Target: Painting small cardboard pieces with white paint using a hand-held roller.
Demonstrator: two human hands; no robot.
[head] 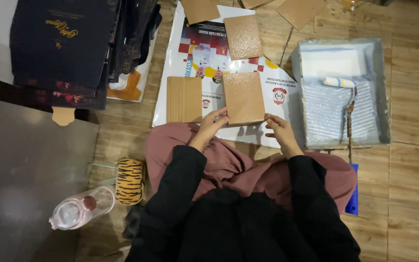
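Both hands (213, 122) (280, 128) grip brown board (243, 98).

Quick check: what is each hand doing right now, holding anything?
Left hand: fingers closed on the lower left corner of the brown board.
Right hand: fingertips at the board's lower right corner; a firm grip cannot be told.

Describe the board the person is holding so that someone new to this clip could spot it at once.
Find the white poster spread on the wooden floor. At its near edge, the left hand and right hand grip a tan board. Unlike the plain stack beside it, its face glitters, and it is the only board held.
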